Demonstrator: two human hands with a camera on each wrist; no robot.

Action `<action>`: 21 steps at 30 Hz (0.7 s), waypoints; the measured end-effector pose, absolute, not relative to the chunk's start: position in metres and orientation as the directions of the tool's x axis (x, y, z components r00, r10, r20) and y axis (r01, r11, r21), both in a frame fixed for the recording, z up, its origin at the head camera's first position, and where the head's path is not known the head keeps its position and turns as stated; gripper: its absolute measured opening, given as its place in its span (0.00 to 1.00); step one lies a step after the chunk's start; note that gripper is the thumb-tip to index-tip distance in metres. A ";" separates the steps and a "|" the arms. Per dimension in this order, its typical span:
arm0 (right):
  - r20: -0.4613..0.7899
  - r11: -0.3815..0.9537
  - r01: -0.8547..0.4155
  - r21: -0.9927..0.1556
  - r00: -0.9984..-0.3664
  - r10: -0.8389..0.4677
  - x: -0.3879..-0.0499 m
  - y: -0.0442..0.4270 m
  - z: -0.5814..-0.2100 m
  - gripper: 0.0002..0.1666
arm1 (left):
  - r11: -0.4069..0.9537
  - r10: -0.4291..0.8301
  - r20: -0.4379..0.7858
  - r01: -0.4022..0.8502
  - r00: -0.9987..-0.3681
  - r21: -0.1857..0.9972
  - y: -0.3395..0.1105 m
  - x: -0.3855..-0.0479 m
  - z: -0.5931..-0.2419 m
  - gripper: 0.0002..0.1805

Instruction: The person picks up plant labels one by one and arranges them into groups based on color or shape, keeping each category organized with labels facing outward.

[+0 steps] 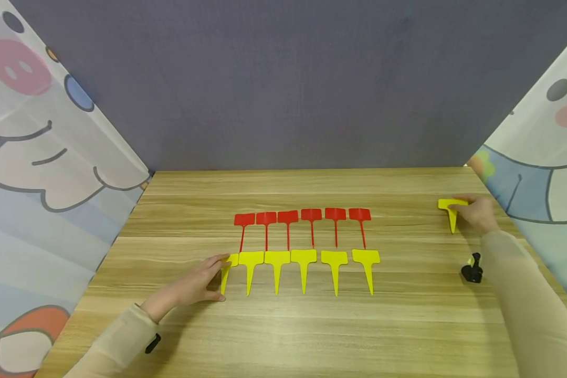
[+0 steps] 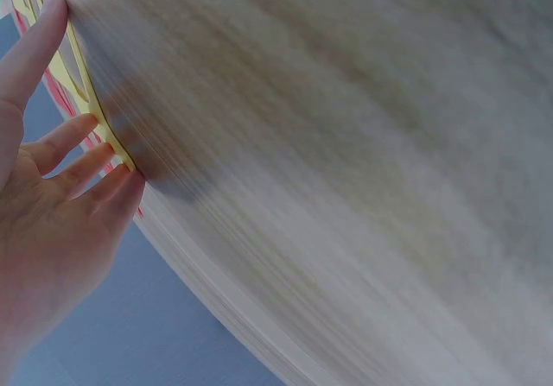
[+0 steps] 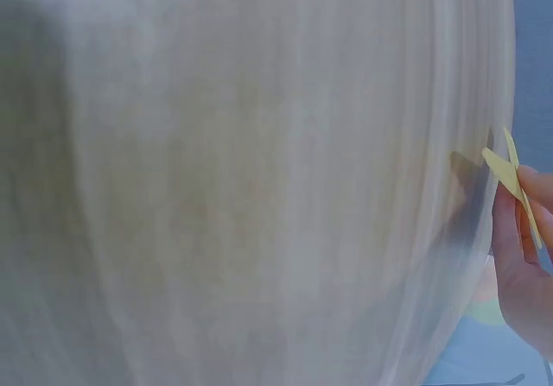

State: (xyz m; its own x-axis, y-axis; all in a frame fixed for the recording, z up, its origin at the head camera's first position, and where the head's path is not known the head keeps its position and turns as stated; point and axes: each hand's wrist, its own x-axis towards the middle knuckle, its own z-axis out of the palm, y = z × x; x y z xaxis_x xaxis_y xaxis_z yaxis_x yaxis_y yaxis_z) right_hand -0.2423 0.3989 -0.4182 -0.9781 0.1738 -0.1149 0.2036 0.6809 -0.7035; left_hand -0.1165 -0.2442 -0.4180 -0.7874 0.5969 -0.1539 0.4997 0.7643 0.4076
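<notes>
My left hand [image 1: 193, 283] rests at the left end of a row of yellow T-shaped plant labels [image 1: 277, 258]. Its fingertips touch the head of the leftmost yellow label [image 1: 224, 275], and its thumb is by the pointed end; in the left wrist view the fingers [image 2: 65, 144] lie along that label's edge. Far to the right, my right hand [image 1: 478, 212] pinches another yellow plant label [image 1: 452, 210] by its head, point toward me. The right wrist view shows this label [image 3: 504, 174] between thumb and fingers, edge-on and partly hidden.
Several red plant labels [image 1: 312, 215] form a row behind the yellow ones on the wooden table [image 1: 312, 336]. A dark grey panel [image 1: 302, 89] stands at the table's back edge. Cartoon-printed curtains [image 1: 66, 173] flank both sides. A small black device [image 1: 472, 270] sits beside the right forearm.
</notes>
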 end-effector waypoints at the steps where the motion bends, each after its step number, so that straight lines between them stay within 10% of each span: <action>1: -0.121 0.675 0.206 -0.708 -0.978 0.171 -0.242 0.399 -0.417 0.34 | 0.764 0.597 -0.153 0.500 -0.788 0.409 -0.244 -0.117 -0.418 0.41; 21: -0.168 0.518 0.219 -0.827 -0.975 0.145 -0.241 0.380 -0.411 0.34 | 0.750 0.610 -0.113 0.526 -0.784 0.400 -0.245 -0.116 -0.419 0.39</action>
